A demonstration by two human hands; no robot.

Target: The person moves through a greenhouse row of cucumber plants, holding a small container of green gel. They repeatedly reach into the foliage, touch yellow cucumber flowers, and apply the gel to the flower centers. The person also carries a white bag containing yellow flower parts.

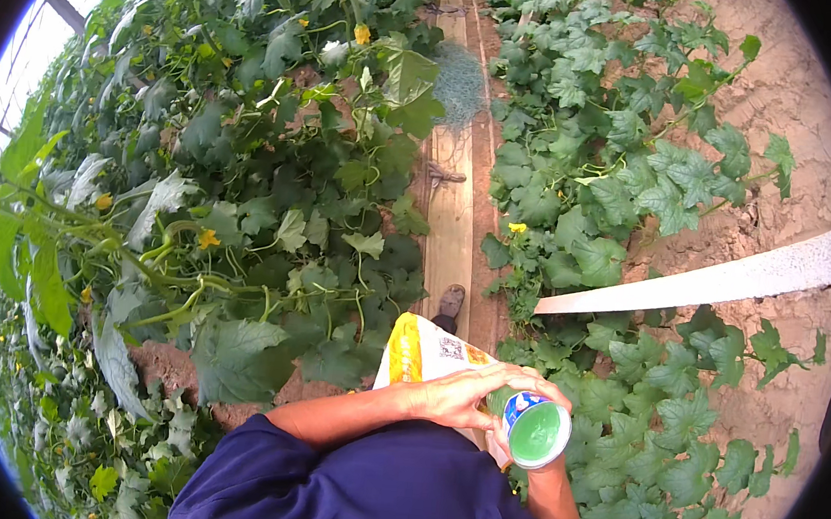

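My left hand [460, 395] reaches across my front, its fingers curled around the far side of a round printed tub [540, 430]. The tub has a white rim and a blue patterned side. Its open mouth tilts towards me and shows green inside; whether that is contents or a lining I cannot tell. My right hand [501, 442] grips the tub from below and is mostly hidden behind it. Just beyond my left hand hangs a white and yellow bag [406, 350] with printing and a printed code on it.
A wooden plank path [446, 240] runs ahead between leafy vines [259, 196] with yellow flowers. On it lie a tangled bluish net [460, 84] and a brown cord-like piece [445, 175]. One shoe [452, 300] stands on the plank. At right, a white strip [699, 278] crosses above bare soil [784, 135].
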